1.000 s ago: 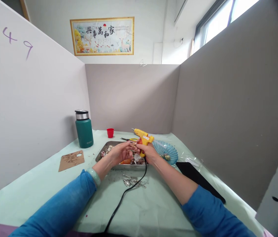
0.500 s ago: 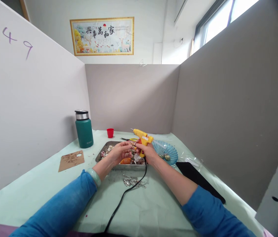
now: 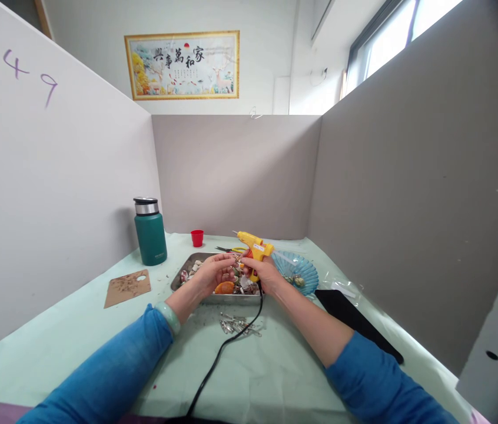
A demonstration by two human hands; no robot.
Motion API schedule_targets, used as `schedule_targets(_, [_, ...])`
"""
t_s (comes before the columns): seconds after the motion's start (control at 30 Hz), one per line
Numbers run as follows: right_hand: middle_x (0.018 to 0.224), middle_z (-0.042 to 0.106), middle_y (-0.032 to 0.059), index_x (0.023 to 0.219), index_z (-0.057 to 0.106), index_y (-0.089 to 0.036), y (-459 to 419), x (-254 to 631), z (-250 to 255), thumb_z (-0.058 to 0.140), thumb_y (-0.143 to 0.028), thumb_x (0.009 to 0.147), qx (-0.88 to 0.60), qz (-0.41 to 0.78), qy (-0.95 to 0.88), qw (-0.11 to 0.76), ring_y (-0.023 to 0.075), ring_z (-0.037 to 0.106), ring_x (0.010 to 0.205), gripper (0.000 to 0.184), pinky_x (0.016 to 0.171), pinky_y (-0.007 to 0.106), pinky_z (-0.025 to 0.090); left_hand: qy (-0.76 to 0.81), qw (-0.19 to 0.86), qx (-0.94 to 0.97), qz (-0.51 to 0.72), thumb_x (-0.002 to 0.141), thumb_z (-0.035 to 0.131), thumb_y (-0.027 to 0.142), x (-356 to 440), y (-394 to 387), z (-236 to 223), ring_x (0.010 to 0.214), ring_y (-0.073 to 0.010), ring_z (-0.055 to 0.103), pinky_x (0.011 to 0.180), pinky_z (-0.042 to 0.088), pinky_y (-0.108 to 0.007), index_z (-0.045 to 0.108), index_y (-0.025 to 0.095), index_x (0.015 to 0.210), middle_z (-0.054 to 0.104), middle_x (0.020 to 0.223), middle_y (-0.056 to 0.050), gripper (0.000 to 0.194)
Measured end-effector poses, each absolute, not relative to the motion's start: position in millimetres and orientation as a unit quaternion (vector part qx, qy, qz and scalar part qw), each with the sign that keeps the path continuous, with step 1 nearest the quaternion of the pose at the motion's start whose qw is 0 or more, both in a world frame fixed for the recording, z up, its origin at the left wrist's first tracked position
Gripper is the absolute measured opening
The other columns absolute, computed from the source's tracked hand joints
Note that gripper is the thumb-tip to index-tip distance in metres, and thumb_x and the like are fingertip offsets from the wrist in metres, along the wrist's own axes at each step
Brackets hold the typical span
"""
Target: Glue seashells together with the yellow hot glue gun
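Observation:
My right hand [image 3: 263,270] is closed round the handle of a yellow glue gun [image 3: 251,240], whose nozzle points up and to the left. A clear glue stick juts from the gun's back, and its black cord [image 3: 225,347] runs down toward me. Thumb and fingers of my left hand [image 3: 217,272] pinch something small, too tiny to name, close to my right fingertips. Both hands are above a metal tray [image 3: 231,299] of shells and stones, among them an orange shell [image 3: 225,287].
Silver metal clips [image 3: 238,325] lie in front of the tray. Around it are a blue fluted dish [image 3: 304,271], pliers [image 3: 226,249], a red cup [image 3: 197,238], a green bottle [image 3: 150,235], a brown card [image 3: 128,287] and a black strip [image 3: 359,324]. Grey panels enclose the table.
The glue gun has tipped very slightly down and left. Both hands stay nearly in place, fingertips still close together.

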State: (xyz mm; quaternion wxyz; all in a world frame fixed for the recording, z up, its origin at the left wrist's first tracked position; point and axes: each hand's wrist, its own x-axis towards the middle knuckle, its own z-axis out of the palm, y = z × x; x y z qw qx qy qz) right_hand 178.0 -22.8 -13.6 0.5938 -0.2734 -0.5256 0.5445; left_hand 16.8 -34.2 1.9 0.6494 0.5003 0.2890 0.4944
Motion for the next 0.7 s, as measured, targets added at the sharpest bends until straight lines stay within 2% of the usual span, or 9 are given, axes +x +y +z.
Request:
schedule_targets(0.33, [0.052,0.055,-0.0053,0.083,0.058,-0.016,-19.7,177.8,-17.2,0.074,-0.029,0.062,-0.297,0.523,-0.548,0.582,0.0072,0.048,0.043,0.029,0.044,0.019,0.039,0.314,0.621,0.524,0.491,0.072,0.076,0.025,18.7,-35.4,2.2,0.051,-0.0095,0.059,0.053,0.052,-0.023,0.058,0.014,0.085,0.064,0.073,-0.002,0.025])
schedule_targets(0.7, [0.052,0.054,-0.0051,0.08,0.059,-0.017,-22.2,174.7,-16.6,0.072,-0.025,0.061,-0.299,0.505,-0.556,0.588,0.0066,0.046,0.042,0.024,0.043,0.019,0.036,0.322,0.601,0.539,0.496,0.069,0.078,0.027,19.8,-33.4,-0.9,0.049,-0.0089,0.058,0.049,0.049,-0.021,0.057,0.013,0.079,0.062,0.068,-0.001,0.027])
